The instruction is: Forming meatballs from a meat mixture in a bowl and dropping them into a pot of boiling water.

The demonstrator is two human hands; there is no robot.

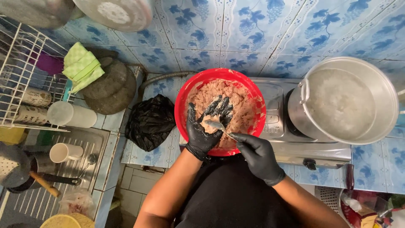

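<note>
Red plastic bowl (185,90) of pinkish minced paste (240,105) rests on the left side of a tabletop gas stove (274,105), its near rim overhanging the stove's front edge. The left hand (207,124), in a black glove smeared with paste, is held palm-up over the bowl, fingers spread, a lump of paste lying in the palm. The right hand (258,157), also gloved, pinches a metal spoon (219,126) between thumb and fingertips; the spoon tip touches the lump.

Hazards, as judged:
- Downward pressure on the overhanging near rim could tip the bowl toward the person.
- Slick gloves could let the spoon slip from the pinch.
- A large steel pot (350,101) of cloudy liquid stands on the right burner, just beside the bowl; a sideways knock could slop it.
- Paste could drop from the open palm past the near rim.
</note>
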